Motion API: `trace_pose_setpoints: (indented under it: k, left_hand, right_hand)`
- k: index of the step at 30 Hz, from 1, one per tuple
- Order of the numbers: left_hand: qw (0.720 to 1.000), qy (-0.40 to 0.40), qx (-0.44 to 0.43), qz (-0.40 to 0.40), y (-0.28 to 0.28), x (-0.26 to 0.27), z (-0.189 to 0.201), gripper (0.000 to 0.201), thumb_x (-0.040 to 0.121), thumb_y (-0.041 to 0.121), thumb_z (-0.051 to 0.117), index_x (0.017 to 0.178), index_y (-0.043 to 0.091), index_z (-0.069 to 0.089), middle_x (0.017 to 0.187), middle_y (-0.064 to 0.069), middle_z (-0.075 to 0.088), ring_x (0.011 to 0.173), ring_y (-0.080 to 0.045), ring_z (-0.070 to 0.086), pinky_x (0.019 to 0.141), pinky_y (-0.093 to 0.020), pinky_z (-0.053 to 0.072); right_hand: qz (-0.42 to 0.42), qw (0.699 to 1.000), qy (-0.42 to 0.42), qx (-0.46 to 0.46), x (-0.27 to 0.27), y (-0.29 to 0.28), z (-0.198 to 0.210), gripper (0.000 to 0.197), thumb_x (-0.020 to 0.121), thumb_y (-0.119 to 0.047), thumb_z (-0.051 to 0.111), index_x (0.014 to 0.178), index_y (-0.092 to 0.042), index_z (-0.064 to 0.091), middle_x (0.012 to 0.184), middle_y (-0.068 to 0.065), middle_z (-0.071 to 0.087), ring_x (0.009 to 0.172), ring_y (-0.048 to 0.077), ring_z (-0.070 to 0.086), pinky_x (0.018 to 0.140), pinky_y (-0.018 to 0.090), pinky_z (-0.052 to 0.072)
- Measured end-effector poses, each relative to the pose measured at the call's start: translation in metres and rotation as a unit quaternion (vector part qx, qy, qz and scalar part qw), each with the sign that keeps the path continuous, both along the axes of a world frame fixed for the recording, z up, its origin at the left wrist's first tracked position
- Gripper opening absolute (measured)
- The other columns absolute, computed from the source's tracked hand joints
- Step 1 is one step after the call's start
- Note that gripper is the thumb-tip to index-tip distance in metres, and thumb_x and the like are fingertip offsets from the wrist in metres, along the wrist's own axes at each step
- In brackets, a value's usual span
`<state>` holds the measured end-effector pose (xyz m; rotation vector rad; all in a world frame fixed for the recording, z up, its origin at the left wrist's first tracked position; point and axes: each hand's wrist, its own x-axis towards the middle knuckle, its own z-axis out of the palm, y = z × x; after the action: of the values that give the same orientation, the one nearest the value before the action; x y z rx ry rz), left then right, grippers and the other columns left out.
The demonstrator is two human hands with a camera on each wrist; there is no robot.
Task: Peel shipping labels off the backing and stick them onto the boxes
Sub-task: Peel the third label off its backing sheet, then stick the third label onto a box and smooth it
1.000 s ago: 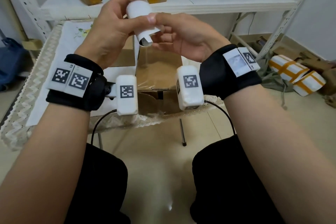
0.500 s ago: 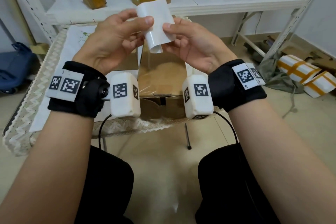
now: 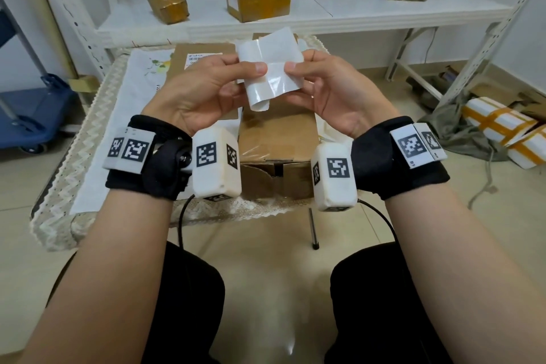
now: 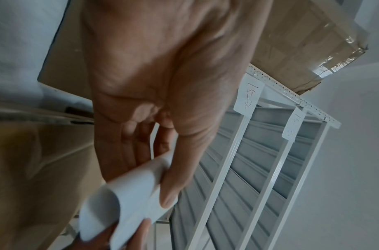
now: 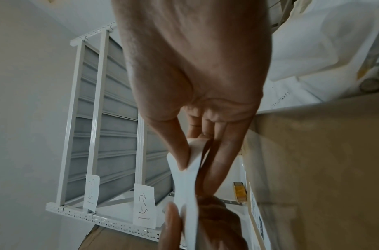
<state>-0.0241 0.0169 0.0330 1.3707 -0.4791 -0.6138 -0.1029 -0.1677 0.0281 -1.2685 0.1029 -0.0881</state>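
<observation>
Both hands hold a white, glossy label sheet [image 3: 270, 68] upright in front of me, its lower end curled. My left hand [image 3: 224, 80] pinches its left edge between thumb and fingers; my right hand [image 3: 322, 80] pinches its right edge. The left wrist view shows the curled label sheet [image 4: 128, 194] under my left thumb. In the right wrist view the label sheet [image 5: 184, 182] is seen edge-on between my right thumb and fingers. A brown cardboard box [image 3: 277, 136] stands on the table just below the hands. A flatter box [image 3: 177, 65] with a printed label lies behind my left hand.
The table [image 3: 97, 115] has a white cloth with a lace edge. Behind it a white shelf [image 3: 325, 15] carries several brown taped parcels, some with handwritten labels. A blue cart [image 3: 32, 109] stands at the left; white parcels with orange tape [image 3: 496, 124] lie on the floor at the right.
The rolled sheet has been unrolled and flattened between both hands. The hands have spread slightly apart and the sheet now faces me.
</observation>
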Motion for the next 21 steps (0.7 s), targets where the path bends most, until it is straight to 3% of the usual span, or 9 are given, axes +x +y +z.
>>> trace_pose_setpoints:
  k: [5,9,12,14,16,18,21]
  left_hand:
    - [1.000,0.005,-0.014,0.026,0.005,0.009,-0.005,0.027,0.083,0.015,0.074,0.108,0.011,0.066,0.113,-0.005,0.074,0.102,-0.018,0.066,0.085,-0.023,0.056]
    - [1.000,-0.022,-0.005,0.017,0.012,0.016,-0.006,0.045,0.078,0.025,0.083,0.115,0.014,0.059,0.100,0.002,0.068,0.082,-0.007,0.057,0.074,-0.018,0.046]
    - [0.998,-0.046,-0.001,0.053,0.012,0.015,-0.006,0.034,0.083,0.015,0.079,0.114,0.014,0.064,0.090,0.007,0.068,0.075,-0.004,0.055,0.069,-0.017,0.043]
    - [0.994,-0.058,0.004,0.087,0.013,0.014,-0.006,0.040,0.086,0.010,0.075,0.125,0.011,0.066,0.099,0.003,0.072,0.075,-0.004,0.055,0.063,-0.015,0.041]
    - [0.990,-0.082,0.005,0.112,0.014,0.014,-0.007,0.043,0.086,0.007,0.076,0.128,0.012,0.067,0.108,-0.001,0.075,0.080,-0.005,0.060,0.063,-0.014,0.043]
    - [0.984,-0.119,0.008,0.135,0.015,0.013,-0.008,0.031,0.084,0.006,0.077,0.113,0.019,0.075,0.097,0.007,0.076,0.083,-0.006,0.064,0.067,-0.017,0.042]
    - [0.967,-0.178,0.030,0.177,0.014,0.013,-0.009,0.018,0.079,0.011,0.084,0.078,0.028,0.075,0.076,0.010,0.063,0.083,-0.013,0.056,0.068,-0.020,0.039]
  right_hand:
    - [-0.051,0.998,-0.017,0.021,-0.003,-0.010,-0.003,0.013,0.096,-0.003,0.063,0.102,-0.011,0.055,0.122,0.014,0.071,0.102,0.022,0.073,0.070,0.024,0.060]
    - [-0.067,0.997,-0.027,0.034,-0.004,-0.014,-0.006,0.008,0.097,-0.008,0.065,0.096,-0.013,0.058,0.116,0.011,0.070,0.098,0.020,0.072,0.072,0.023,0.058]
    - [-0.072,0.997,-0.031,0.019,-0.002,-0.015,-0.010,0.007,0.096,-0.015,0.069,0.095,-0.015,0.062,0.112,0.005,0.066,0.097,0.018,0.063,0.082,0.024,0.056]
    - [-0.088,0.996,-0.024,-0.007,-0.002,-0.015,-0.011,0.011,0.095,-0.019,0.072,0.104,-0.017,0.067,0.099,-0.005,0.069,0.082,0.011,0.055,0.077,0.021,0.052]
    - [-0.110,0.993,-0.020,-0.029,-0.002,-0.016,-0.012,0.019,0.094,-0.018,0.073,0.112,-0.017,0.068,0.086,-0.011,0.069,0.060,0.004,0.044,0.059,0.016,0.041]
    - [-0.113,0.993,-0.031,-0.031,-0.001,-0.016,-0.012,0.018,0.094,-0.014,0.073,0.110,-0.016,0.067,0.083,-0.009,0.066,0.051,0.005,0.032,0.050,0.017,0.029]
    - [-0.106,0.993,-0.044,-0.022,0.000,-0.015,-0.011,0.020,0.093,-0.008,0.072,0.111,-0.015,0.067,0.085,-0.003,0.061,0.055,0.006,0.031,0.047,0.017,0.028]
